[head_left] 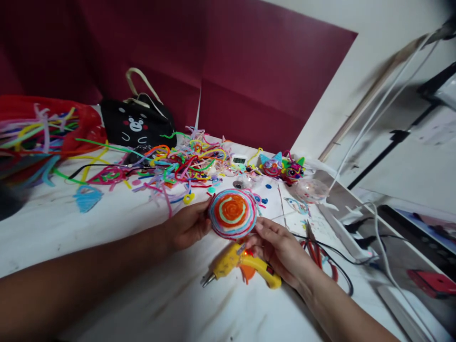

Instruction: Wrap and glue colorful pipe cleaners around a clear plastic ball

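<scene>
A round spiral disc of coiled pipe cleaners, orange at the centre with green, red, blue and pink rings, is held upright above the white table. My left hand grips its left edge with curled fingers. My right hand pinches its lower right edge. A yellow glue gun lies on the table just under my right hand, nozzle pointing left.
A heap of loose coloured pipe cleaners fills the middle back. A black bear-face bag stands behind it. Two pipe-cleaner cat heads, a small timer, a clear ball, red-handled pliers and cables lie right.
</scene>
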A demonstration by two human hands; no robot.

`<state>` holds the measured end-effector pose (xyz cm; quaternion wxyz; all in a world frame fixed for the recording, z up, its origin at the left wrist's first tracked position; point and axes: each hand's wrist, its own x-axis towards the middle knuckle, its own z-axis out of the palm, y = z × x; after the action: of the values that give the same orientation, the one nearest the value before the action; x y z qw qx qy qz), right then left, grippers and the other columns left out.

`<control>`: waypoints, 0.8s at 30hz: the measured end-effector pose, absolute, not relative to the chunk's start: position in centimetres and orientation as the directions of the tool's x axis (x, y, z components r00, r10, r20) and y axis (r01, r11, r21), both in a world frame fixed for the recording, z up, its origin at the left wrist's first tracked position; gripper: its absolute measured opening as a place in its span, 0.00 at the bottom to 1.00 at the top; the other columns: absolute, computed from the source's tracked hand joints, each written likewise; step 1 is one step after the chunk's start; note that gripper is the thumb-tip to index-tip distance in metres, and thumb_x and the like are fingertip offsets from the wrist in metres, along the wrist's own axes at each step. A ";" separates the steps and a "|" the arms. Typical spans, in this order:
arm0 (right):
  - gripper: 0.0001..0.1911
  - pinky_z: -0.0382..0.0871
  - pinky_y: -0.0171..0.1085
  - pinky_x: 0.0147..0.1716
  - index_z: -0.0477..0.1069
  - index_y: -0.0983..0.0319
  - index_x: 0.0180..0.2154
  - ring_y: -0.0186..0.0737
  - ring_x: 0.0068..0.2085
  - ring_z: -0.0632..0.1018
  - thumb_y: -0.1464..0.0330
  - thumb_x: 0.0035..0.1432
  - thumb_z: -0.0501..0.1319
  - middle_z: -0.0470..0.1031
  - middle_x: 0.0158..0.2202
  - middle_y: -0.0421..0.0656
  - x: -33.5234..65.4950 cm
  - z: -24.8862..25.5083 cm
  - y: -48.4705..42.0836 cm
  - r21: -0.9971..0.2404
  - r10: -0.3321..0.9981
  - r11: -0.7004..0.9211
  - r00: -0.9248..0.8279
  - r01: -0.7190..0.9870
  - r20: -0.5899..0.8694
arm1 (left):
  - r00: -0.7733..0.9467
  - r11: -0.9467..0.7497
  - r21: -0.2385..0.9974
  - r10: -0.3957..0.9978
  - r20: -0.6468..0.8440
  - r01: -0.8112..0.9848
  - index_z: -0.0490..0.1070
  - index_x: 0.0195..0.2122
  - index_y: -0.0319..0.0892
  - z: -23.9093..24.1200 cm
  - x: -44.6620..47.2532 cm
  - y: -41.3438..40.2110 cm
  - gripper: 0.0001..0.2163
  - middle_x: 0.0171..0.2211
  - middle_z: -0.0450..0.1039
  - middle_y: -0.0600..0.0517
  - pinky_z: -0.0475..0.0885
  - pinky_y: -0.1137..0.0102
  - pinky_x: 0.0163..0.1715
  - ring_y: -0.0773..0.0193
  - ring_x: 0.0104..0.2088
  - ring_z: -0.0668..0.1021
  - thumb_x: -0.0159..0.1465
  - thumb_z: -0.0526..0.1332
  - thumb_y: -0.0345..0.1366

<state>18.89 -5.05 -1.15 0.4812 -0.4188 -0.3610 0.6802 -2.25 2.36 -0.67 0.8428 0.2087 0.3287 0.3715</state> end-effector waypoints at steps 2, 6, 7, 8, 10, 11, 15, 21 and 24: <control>0.19 0.72 0.26 0.25 0.76 0.65 0.37 0.30 0.23 0.77 0.60 0.48 0.75 0.78 0.23 0.42 18.8 -1.5 -5.1 -0.882 0.954 -0.280 -0.210 -0.379 -0.212 | 0.511 0.651 0.579 0.753 -0.414 -0.491 0.73 0.42 0.33 -0.8 -2.1 2.3 0.14 0.24 0.77 0.52 0.71 0.84 0.12 0.73 0.16 0.77 0.74 0.48 0.30; 0.15 0.71 0.26 0.26 0.77 0.64 0.37 0.30 0.23 0.78 0.63 0.50 0.74 0.78 0.23 0.41 19.3 -1.7 -5.3 -0.866 0.960 -0.247 -0.229 -0.436 -0.159 | 0.518 0.657 0.567 0.749 -0.413 -0.498 0.73 0.40 0.36 -1.2 -1.9 2.1 0.09 0.23 0.78 0.52 0.72 0.82 0.13 0.70 0.16 0.77 0.72 0.54 0.30; 0.14 0.71 0.26 0.26 0.78 0.63 0.37 0.30 0.24 0.78 0.64 0.51 0.74 0.78 0.23 0.41 19.5 -1.7 -5.4 -0.864 0.961 -0.240 -0.236 -0.442 -0.146 | 0.530 0.653 0.569 0.750 -0.396 -0.499 0.74 0.41 0.36 -1.3 -1.9 2.0 0.08 0.23 0.78 0.52 0.72 0.80 0.13 0.69 0.17 0.77 0.71 0.55 0.30; 0.13 0.71 0.26 0.26 0.78 0.63 0.37 0.30 0.24 0.78 0.64 0.51 0.74 0.78 0.24 0.41 19.6 -1.7 -5.4 -0.864 0.961 -0.233 -0.242 -0.447 -0.134 | 0.552 0.649 0.573 0.749 -0.365 -0.501 0.74 0.42 0.36 -1.4 -2.0 2.0 0.08 0.24 0.78 0.51 0.73 0.79 0.13 0.67 0.17 0.78 0.71 0.56 0.31; 0.12 0.72 0.27 0.27 0.78 0.62 0.37 0.31 0.25 0.78 0.65 0.52 0.74 0.79 0.25 0.41 19.9 -1.9 -5.4 -0.864 0.960 -0.225 -0.255 -0.451 -0.117 | 0.620 0.645 0.581 0.732 -0.282 -0.497 0.74 0.43 0.37 -1.7 -2.1 1.9 0.09 0.27 0.80 0.49 0.75 0.76 0.14 0.64 0.19 0.79 0.70 0.57 0.35; 0.12 0.72 0.27 0.27 0.78 0.62 0.37 0.31 0.25 0.79 0.66 0.52 0.74 0.79 0.25 0.41 20.0 -2.0 -5.4 -0.864 0.959 -0.222 -0.261 -0.451 -0.110 | 0.655 0.646 0.586 0.716 -0.242 -0.489 0.74 0.44 0.37 -1.8 -2.2 1.8 0.10 0.28 0.80 0.48 0.75 0.75 0.14 0.63 0.20 0.79 0.69 0.58 0.37; 0.12 0.73 0.27 0.30 0.78 0.62 0.38 0.31 0.27 0.80 0.67 0.52 0.73 0.80 0.27 0.41 20.5 -2.6 -5.5 -0.869 0.957 -0.217 -0.271 -0.445 -0.101 | 0.724 0.639 0.632 0.668 -0.172 -0.439 0.75 0.44 0.36 -2.0 -2.6 1.6 0.13 0.29 0.80 0.47 0.77 0.73 0.16 0.62 0.23 0.80 0.67 0.61 0.42; 0.10 0.76 0.29 0.30 0.79 0.62 0.41 0.33 0.27 0.80 0.69 0.55 0.71 0.80 0.30 0.41 20.7 -2.9 -5.7 -0.874 0.961 -0.194 -0.266 -0.445 -0.077 | 0.708 0.533 0.718 0.702 -0.079 -0.448 0.77 0.44 0.35 -1.6 -2.5 1.0 0.11 0.28 0.79 0.49 0.76 0.75 0.16 0.63 0.24 0.79 0.65 0.62 0.37; 0.11 0.76 0.29 0.29 0.79 0.61 0.41 0.33 0.27 0.81 0.69 0.55 0.71 0.80 0.29 0.41 20.6 -2.9 -5.7 -0.877 0.962 -0.193 -0.262 -0.440 -0.080 | 0.679 0.493 0.724 0.733 -0.047 -0.482 0.77 0.45 0.36 -1.5 -2.4 0.8 0.12 0.30 0.79 0.48 0.77 0.76 0.17 0.64 0.25 0.79 0.65 0.63 0.38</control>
<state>20.64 -5.72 -2.91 0.5048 -0.3382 -0.3856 0.6943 -2.43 0.75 -1.50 0.8457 0.3526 0.1775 0.3592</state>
